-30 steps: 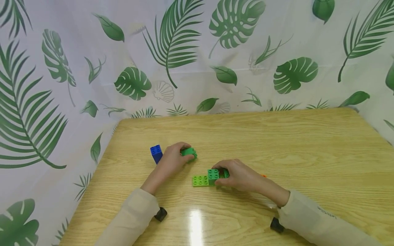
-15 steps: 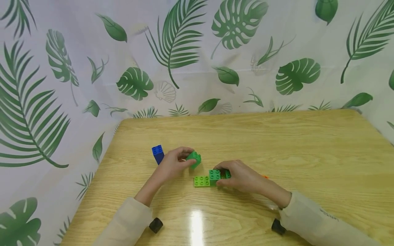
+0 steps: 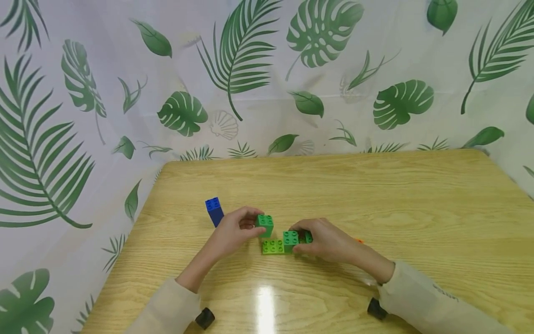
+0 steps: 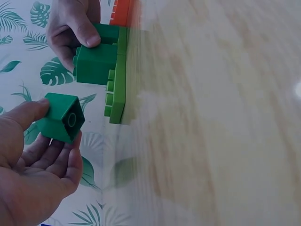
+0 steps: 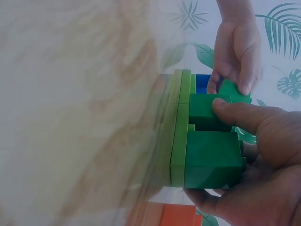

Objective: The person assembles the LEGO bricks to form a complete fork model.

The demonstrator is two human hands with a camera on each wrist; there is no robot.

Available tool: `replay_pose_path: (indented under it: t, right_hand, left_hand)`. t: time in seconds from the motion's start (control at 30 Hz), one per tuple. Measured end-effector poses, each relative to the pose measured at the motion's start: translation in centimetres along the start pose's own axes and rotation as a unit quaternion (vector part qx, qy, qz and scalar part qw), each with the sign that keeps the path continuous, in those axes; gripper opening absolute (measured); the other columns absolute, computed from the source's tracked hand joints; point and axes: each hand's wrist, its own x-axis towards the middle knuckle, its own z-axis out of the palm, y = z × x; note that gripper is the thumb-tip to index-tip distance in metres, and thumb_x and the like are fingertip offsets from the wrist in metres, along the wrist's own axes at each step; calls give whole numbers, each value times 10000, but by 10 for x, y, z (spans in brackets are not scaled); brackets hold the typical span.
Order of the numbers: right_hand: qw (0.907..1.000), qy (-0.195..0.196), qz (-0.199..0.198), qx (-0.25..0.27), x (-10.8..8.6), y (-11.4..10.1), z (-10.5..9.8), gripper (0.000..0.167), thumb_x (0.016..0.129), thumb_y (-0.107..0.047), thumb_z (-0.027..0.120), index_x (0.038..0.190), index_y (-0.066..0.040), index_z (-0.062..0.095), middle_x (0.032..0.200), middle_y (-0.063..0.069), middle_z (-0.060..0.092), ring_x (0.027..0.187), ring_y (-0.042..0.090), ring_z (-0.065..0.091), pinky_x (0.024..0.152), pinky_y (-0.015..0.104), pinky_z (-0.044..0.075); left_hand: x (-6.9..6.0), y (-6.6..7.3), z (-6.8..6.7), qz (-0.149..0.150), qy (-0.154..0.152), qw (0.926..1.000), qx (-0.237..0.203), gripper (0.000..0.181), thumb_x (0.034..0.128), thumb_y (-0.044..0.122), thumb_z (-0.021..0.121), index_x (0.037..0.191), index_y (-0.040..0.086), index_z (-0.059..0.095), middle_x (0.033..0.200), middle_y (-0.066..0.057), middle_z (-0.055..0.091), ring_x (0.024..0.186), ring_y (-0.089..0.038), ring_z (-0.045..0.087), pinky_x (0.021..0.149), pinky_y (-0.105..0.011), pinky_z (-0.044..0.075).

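My left hand pinches a green toy building brick between thumb and fingers. In the left wrist view this brick is tilted, its hollow underside visible, apart from the lime-green plates. My right hand grips another green brick mounted on those plates, which stand on the table. A further green brick sits farther along them, beneath the right hand in the right wrist view. Bare studs show on the plates' left end.
A tall blue brick stands left of the left hand on the wooden table. Behind the right wrist an orange piece peeks out, mostly hidden. A leaf-patterned cloth hangs behind the table.
My left hand has moved right and nearer with its green brick, turning it so the studs face up. My right hand stays on the brick on the plates.
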Motion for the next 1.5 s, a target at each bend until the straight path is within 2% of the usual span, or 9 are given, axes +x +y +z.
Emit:
replay_pose_path:
  t: [0.13,0.3,0.47,0.73,0.9,1.1,1.5]
  right_hand:
    - [10000,-5,-8,-16,0,0,1,351,919,-166,808,1203,15,707,991,-14,692,805,55,568,696,255,504]
    - [10000,3,22,-2,-1,-1,1,353,917,-161,809,1205,18,706,1003,-4,697,812,60,572,703,257,504]
    - [10000,15,66,33,0,-1,0,352,916,-157,810,1204,18,707,1002,1,698,805,74,569,697,261,501]
    - [10000,44,34,53,0,0,0,355,914,-153,811,1205,21,706,1012,6,700,813,76,570,707,260,505]
    - [10000,40,23,60,0,1,1,352,916,-150,809,1207,19,705,1007,2,698,805,73,567,698,259,503]
    - [10000,48,14,21,0,1,1,356,911,-146,813,1204,26,706,998,3,698,803,66,570,703,258,505]
    - [10000,54,-18,38,0,2,1,344,914,-143,809,1198,22,707,996,-2,698,810,74,576,708,255,509]
  left_hand:
    - [-4,-1,1,-52,-128,9997,-198,395,970,185,754,1326,57,643,1209,-59,689,1107,-219,662,923,-364,558]
    - [-9,-1,3,-174,-254,9990,-333,394,963,201,762,1328,110,643,1242,-26,678,1168,-220,645,974,-396,539]
    - [-11,-1,5,-143,-314,9989,-307,389,960,185,765,1319,104,640,1255,-34,670,1197,-240,635,1001,-419,527]
    - [-10,-3,9,-20,-409,9988,-279,368,958,109,757,1299,48,631,1253,-68,675,1179,-254,647,969,-356,545]
    - [-10,-5,11,-12,-430,9986,-317,367,956,80,752,1294,22,623,1248,-95,675,1180,-276,647,971,-368,544]
    - [-11,-7,12,-78,-558,9977,-388,369,960,81,747,1294,7,608,1252,-105,671,1195,-292,639,974,-376,543]
    - [-10,-4,14,-289,-680,9968,-289,336,953,40,742,1261,23,610,1217,-85,670,1191,-285,635,982,-384,537]
